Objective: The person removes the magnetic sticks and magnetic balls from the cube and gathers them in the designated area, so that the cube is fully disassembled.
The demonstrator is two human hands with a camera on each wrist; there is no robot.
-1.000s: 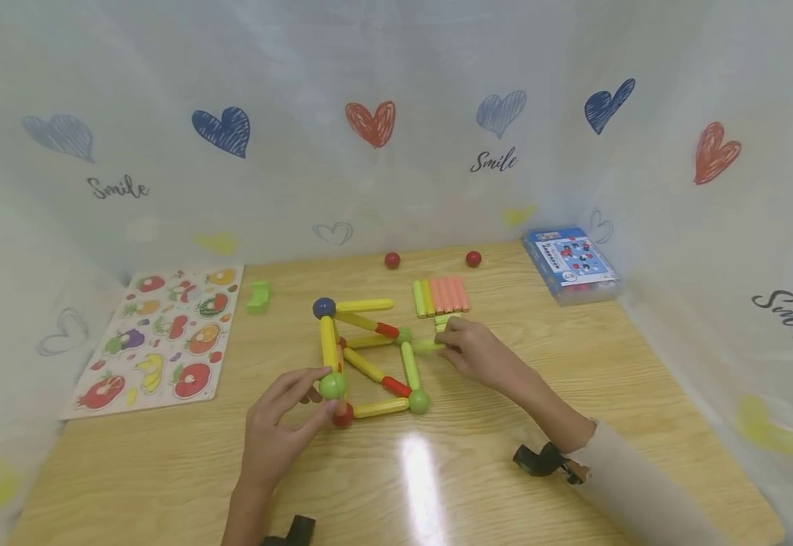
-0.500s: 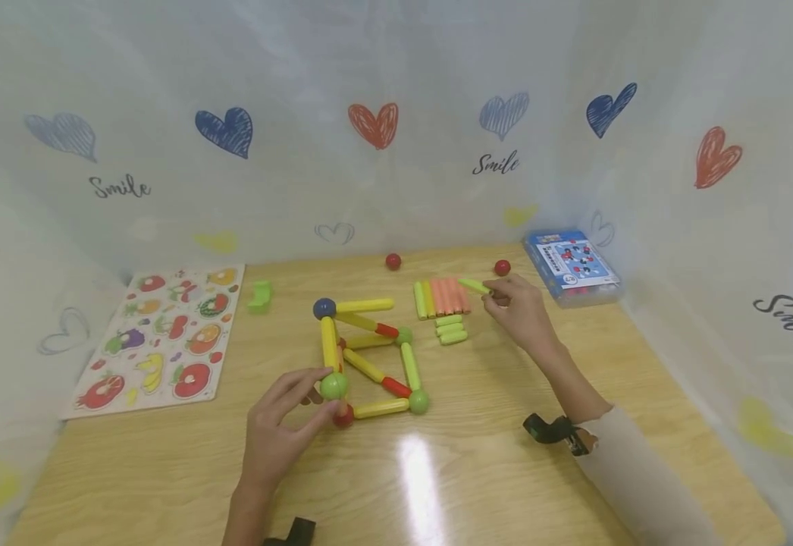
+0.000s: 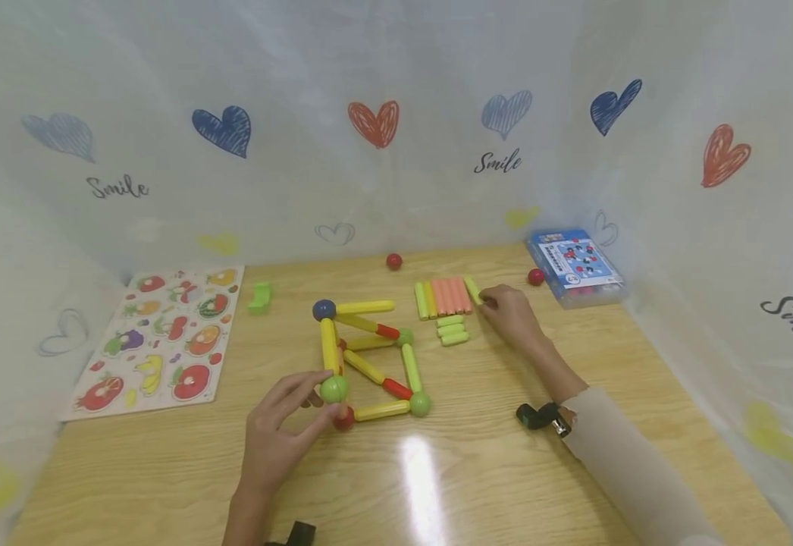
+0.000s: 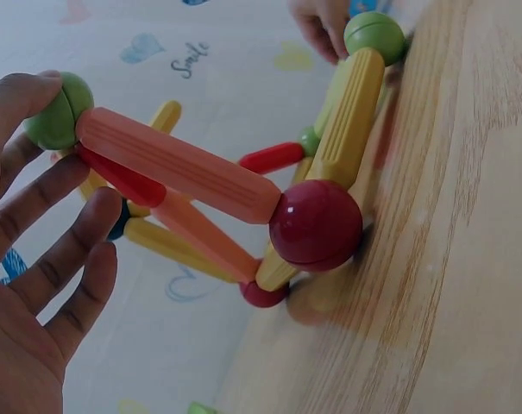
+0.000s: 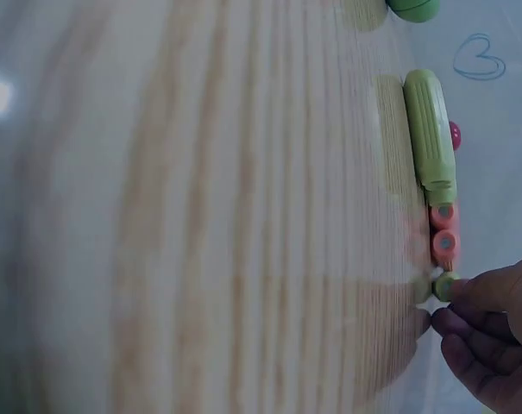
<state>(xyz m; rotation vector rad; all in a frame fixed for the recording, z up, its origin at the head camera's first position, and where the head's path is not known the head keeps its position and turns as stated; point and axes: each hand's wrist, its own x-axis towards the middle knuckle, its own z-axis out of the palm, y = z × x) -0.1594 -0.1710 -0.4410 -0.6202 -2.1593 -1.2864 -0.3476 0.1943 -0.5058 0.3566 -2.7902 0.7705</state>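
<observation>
A frame of yellow, red and green sticks joined by balls point(image 3: 369, 356) lies on the wooden table point(image 3: 437, 470). My left hand point(image 3: 320, 396) pinches its near green ball point(image 3: 333, 389) between thumb and forefinger. In the left wrist view the thumb touches that green ball point(image 4: 58, 112), and an orange stick point(image 4: 179, 164) runs from it to a red ball point(image 4: 317, 224). My right hand point(image 3: 488, 302) pinches a green stick point(image 3: 473, 290) at the right end of a row of orange and green sticks point(image 3: 444, 297). The right wrist view shows the stick's end point(image 5: 446, 286) between the fingertips point(image 5: 472, 293).
Three short green sticks point(image 3: 452, 330) lie just below the row. One red ball point(image 3: 536, 277) sits by a blue box point(image 3: 574, 265), another red ball point(image 3: 393, 262) near the back curtain. A fruit puzzle board point(image 3: 158, 341) and a green piece point(image 3: 258, 297) lie to the left.
My right hand lifted a green stick from beside the frame, carried it right and brought it down at the row's right end. The right red ball rolled toward the blue box. The left hand stayed.
</observation>
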